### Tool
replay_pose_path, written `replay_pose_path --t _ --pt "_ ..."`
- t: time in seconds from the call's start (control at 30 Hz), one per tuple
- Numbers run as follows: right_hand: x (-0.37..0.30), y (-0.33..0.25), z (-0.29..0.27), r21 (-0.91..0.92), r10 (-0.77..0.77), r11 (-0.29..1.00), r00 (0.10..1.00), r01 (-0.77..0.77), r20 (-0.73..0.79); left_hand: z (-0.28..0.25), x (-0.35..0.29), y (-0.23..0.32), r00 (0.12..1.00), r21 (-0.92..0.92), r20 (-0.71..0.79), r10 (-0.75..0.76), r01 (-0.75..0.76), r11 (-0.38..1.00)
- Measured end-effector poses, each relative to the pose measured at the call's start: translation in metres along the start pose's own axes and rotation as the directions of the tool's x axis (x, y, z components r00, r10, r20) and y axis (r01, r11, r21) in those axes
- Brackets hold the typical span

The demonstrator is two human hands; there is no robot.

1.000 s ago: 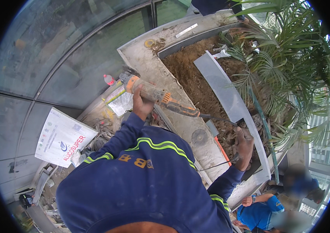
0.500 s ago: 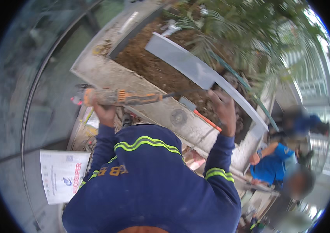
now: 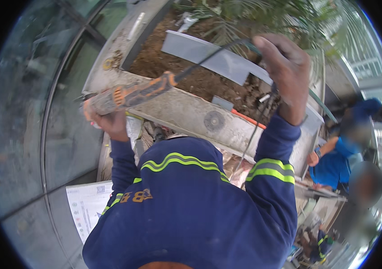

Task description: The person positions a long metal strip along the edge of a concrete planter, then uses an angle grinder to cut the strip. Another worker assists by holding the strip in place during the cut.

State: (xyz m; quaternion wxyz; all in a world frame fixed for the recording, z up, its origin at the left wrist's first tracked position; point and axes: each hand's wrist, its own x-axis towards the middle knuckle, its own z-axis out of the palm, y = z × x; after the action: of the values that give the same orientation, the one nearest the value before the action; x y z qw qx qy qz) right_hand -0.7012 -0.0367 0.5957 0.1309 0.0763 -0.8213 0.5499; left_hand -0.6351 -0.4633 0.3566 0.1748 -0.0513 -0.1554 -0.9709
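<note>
The orange power tool (image 3: pixel 130 95) is lying across the picture at about ten o'clock from the middle, its nose pointing toward nine o'clock, raised above the concrete planter wall (image 3: pixel 186 112). The left hand (image 3: pixel 110 123) is gripping it from below, fingers wrapped tight around the body. A black cord (image 3: pixel 209 58) is running from the tool's rear toward one o'clock, where the right hand (image 3: pixel 285 74) is holding it up, fingers curled closed around the cord; more cord is hanging down past the right sleeve. Behind the tool, at twelve o'clock, brown soil (image 3: pixel 164 58) is filling the planter, with a grey flat panel (image 3: pixel 209 60) leaning in it and palm fronds (image 3: pixel 263 18) above. At seven o'clock a white printed sheet (image 3: pixel 87 208) is lying on the floor. At three o'clock another person in a blue top (image 3: pixel 334 163) is crouching
</note>
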Motion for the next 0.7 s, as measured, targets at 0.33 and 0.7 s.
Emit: replay_pose_path --t 0.33,0.7 --pt "-0.051 0.17 -0.038 -0.081 0.612 0.77 0.696 -0.633 0.375 0.008 -0.052 -0.041 0.969 -0.033 -0.245 0.02 -0.029 0.999" --pt "-0.088 0.283 -0.055 -0.101 0.586 0.735 0.552 -0.671 0.594 0.012 -0.105 -0.094 0.91 0.014 -0.414 0.021 -0.017 1.0"
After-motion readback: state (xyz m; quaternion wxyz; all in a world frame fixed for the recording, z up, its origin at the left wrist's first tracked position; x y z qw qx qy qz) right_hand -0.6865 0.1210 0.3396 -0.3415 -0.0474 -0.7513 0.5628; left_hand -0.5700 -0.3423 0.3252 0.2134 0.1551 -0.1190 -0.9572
